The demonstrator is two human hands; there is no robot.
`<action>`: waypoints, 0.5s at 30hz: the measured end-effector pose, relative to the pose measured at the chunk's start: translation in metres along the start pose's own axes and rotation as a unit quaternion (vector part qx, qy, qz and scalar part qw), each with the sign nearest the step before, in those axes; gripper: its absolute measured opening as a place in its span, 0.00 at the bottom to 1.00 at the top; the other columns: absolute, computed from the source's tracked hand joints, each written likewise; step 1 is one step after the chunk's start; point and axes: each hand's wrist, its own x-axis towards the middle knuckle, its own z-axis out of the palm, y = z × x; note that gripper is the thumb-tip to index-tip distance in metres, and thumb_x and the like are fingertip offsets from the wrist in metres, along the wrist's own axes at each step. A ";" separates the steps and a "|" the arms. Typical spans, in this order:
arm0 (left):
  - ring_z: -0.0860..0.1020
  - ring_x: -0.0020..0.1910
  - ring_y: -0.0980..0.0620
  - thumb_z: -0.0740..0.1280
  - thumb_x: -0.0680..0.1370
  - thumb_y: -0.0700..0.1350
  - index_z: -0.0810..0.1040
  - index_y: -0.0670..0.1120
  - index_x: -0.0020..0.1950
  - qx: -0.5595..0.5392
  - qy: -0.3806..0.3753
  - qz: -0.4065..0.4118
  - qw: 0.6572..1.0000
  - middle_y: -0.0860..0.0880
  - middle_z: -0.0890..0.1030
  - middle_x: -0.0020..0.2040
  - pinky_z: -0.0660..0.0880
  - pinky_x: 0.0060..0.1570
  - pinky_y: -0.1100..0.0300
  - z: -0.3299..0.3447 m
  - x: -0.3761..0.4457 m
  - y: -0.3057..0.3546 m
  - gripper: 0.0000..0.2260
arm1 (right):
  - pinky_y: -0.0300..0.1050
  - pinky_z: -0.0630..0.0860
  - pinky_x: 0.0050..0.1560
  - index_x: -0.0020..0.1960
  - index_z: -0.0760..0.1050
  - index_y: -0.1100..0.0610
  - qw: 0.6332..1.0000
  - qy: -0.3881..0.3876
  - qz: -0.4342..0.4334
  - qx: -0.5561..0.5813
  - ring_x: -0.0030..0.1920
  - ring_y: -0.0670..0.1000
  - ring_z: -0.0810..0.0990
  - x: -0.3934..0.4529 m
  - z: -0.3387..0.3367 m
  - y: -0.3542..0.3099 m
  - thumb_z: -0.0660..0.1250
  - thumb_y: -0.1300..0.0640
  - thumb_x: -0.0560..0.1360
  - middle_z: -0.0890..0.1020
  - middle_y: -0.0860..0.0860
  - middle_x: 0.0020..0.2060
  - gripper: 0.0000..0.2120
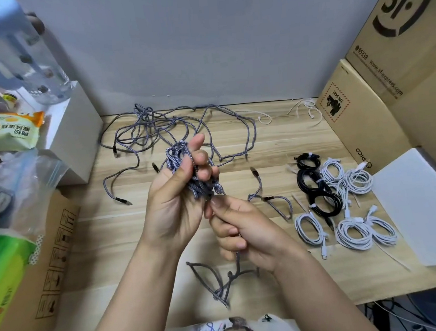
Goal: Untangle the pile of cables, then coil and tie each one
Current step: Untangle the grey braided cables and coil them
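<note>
- Head view — left hand (173, 195) raised over the counter (275, 145), fingers curled round a bundle of grey braided cable (185, 168).
- Right hand (242, 228) just beside it, grip closed, pinching the same cable's tail, which hangs below.
- Tangled grey cables (182, 123) behind.
- Coiled white and black cables (345, 202) to the right — tied.

On the worktop (275, 145) a loose tangle of cables (172, 127) is spread at the back — before it, a bundle (185, 165) is held above the middle. To the right, coiled cables (345, 202) are laid in a cluster, with boxes (379, 105) stacked behind them. At the left edge, a carton (36, 258) is set.
</note>
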 end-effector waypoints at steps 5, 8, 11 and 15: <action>0.71 0.28 0.59 0.71 0.70 0.42 0.68 0.39 0.61 0.063 0.069 0.069 0.993 0.55 0.74 0.32 0.75 0.43 0.65 0.002 0.005 -0.005 0.23 | 0.28 0.50 0.20 0.40 0.66 0.52 0.999 0.014 0.039 0.028 0.17 0.38 0.55 0.000 -0.001 0.006 0.54 0.55 0.80 0.62 0.46 0.25 0.11; 0.70 0.28 0.59 0.59 0.75 0.40 0.67 0.41 0.59 0.147 0.095 0.118 0.977 0.56 0.74 0.30 0.74 0.40 0.66 0.000 0.009 -0.003 0.13 | 0.30 0.49 0.20 0.49 0.70 0.54 0.990 0.020 0.071 -0.118 0.18 0.39 0.54 -0.004 0.002 0.013 0.52 0.55 0.83 0.62 0.45 0.23 0.09; 0.72 0.29 0.59 0.60 0.76 0.39 0.67 0.43 0.60 0.273 0.110 0.102 0.950 0.54 0.75 0.29 0.72 0.34 0.67 -0.008 0.014 -0.001 0.12 | 0.34 0.56 0.21 0.42 0.74 0.51 0.956 0.016 0.028 -0.291 0.19 0.40 0.59 -0.012 0.011 0.011 0.55 0.57 0.82 0.65 0.47 0.25 0.13; 0.71 0.26 0.58 0.62 0.78 0.51 0.73 0.42 0.52 0.483 0.102 0.018 0.869 0.51 0.73 0.27 0.68 0.30 0.67 -0.019 0.010 -0.006 0.12 | 0.41 0.64 0.33 0.34 0.73 0.47 0.871 0.083 -0.118 -0.470 0.29 0.43 0.66 -0.018 0.014 -0.003 0.62 0.52 0.77 0.70 0.47 0.26 0.12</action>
